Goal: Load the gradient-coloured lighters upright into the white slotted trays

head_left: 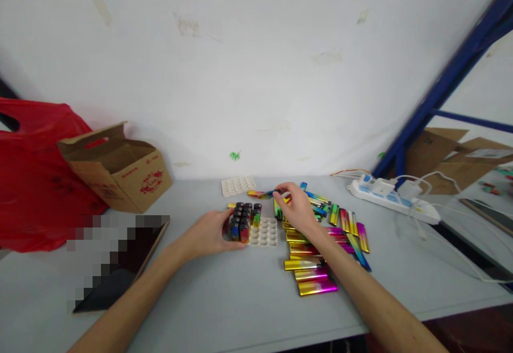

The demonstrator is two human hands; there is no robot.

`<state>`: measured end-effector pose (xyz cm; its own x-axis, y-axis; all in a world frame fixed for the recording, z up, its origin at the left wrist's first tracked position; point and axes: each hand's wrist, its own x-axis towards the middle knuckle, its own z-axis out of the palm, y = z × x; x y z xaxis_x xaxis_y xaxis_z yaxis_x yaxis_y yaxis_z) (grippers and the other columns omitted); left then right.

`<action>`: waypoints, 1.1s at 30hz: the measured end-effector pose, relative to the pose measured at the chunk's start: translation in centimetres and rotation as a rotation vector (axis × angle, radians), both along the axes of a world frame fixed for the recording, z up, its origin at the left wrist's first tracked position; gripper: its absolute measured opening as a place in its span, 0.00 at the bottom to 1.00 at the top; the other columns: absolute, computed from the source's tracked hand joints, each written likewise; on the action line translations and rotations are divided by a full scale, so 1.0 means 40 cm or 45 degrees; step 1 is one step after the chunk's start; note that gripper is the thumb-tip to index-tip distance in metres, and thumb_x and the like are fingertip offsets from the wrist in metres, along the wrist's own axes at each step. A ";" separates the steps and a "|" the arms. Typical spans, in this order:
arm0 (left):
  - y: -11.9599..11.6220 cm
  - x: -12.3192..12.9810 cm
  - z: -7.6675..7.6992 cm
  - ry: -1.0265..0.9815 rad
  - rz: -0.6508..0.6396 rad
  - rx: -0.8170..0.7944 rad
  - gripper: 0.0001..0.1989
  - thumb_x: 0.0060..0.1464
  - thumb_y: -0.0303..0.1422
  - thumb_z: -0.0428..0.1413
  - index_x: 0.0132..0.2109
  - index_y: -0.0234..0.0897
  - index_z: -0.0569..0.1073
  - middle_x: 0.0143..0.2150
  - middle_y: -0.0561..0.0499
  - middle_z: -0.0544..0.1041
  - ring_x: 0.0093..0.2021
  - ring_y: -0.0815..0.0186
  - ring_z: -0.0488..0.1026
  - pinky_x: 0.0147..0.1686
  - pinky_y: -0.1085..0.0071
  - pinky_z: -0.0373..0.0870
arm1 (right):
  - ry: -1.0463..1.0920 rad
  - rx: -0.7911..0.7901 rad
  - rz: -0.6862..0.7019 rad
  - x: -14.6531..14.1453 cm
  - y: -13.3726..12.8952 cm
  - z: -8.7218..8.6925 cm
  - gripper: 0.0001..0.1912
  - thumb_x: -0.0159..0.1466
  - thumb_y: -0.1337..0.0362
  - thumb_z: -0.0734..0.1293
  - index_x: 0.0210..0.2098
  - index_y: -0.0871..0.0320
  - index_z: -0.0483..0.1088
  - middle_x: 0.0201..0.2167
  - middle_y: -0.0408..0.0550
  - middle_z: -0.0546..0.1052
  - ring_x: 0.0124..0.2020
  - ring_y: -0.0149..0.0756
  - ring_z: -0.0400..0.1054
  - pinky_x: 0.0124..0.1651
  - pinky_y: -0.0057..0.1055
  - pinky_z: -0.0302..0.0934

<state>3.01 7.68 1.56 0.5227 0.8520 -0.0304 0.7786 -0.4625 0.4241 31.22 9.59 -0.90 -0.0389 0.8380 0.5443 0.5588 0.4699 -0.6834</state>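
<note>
My left hand [212,234] is wrapped round the left side of a white tray [264,233] and the upright lighters [241,220] standing in its left part. Round holes show in the tray's right part. Just right of and above the tray, my right hand [294,203] pinches a green lighter [277,210] by its dark top. Many shiny lighters [310,274] in yellow, pink, red and blue lie on the table beneath and around my right forearm. A second white tray [238,185] rests behind, near the wall.
An open cardboard box [132,174] and a red bag [36,177] are at the left, with a dark flat panel [120,267] before them. A white power strip [395,202] with cables lies at the right, near a blue metal frame [441,83] and more cardboard [449,161].
</note>
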 end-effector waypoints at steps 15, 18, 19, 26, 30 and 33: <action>0.004 0.013 -0.014 0.048 0.140 0.083 0.31 0.53 0.62 0.62 0.48 0.39 0.73 0.35 0.48 0.82 0.33 0.55 0.78 0.30 0.65 0.63 | 0.907 -0.632 0.494 -0.051 -0.065 0.067 0.28 0.64 0.33 0.69 0.43 0.49 0.64 0.24 0.32 0.60 0.18 0.27 0.49 0.19 0.25 0.51; 0.003 0.014 -0.018 0.047 0.143 0.082 0.32 0.54 0.62 0.61 0.51 0.40 0.73 0.37 0.47 0.83 0.35 0.54 0.79 0.31 0.65 0.65 | 0.706 -0.567 0.370 -0.067 -0.075 0.044 0.27 0.68 0.34 0.65 0.36 0.51 0.65 0.22 0.33 0.58 0.19 0.29 0.48 0.20 0.27 0.45; 0.002 0.014 -0.018 0.042 0.137 0.075 0.33 0.54 0.62 0.61 0.52 0.40 0.73 0.38 0.46 0.84 0.35 0.54 0.79 0.32 0.65 0.65 | 0.611 -0.492 0.314 -0.071 -0.078 0.040 0.27 0.69 0.35 0.64 0.33 0.52 0.64 0.21 0.35 0.58 0.21 0.29 0.50 0.22 0.28 0.47; 0.000 0.015 -0.016 0.038 0.140 0.069 0.33 0.53 0.61 0.62 0.51 0.38 0.74 0.37 0.45 0.83 0.34 0.52 0.79 0.30 0.64 0.63 | 0.070 -0.203 0.189 -0.077 -0.099 0.056 0.24 0.69 0.50 0.63 0.21 0.53 0.55 0.18 0.37 0.56 0.23 0.28 0.50 0.28 0.31 0.44; 0.001 0.013 -0.020 0.051 0.119 0.097 0.33 0.55 0.61 0.61 0.55 0.40 0.73 0.40 0.46 0.84 0.39 0.51 0.81 0.32 0.66 0.64 | 0.023 -0.182 0.156 -0.074 -0.098 0.057 0.20 0.65 0.55 0.62 0.21 0.53 0.55 0.18 0.37 0.56 0.23 0.29 0.51 0.28 0.30 0.43; -0.001 0.014 -0.020 0.056 0.129 0.095 0.32 0.56 0.60 0.62 0.56 0.40 0.74 0.42 0.46 0.85 0.41 0.52 0.82 0.33 0.67 0.65 | 0.000 -0.168 0.133 -0.072 -0.095 0.050 0.20 0.66 0.55 0.63 0.21 0.53 0.56 0.18 0.37 0.57 0.22 0.29 0.52 0.28 0.30 0.44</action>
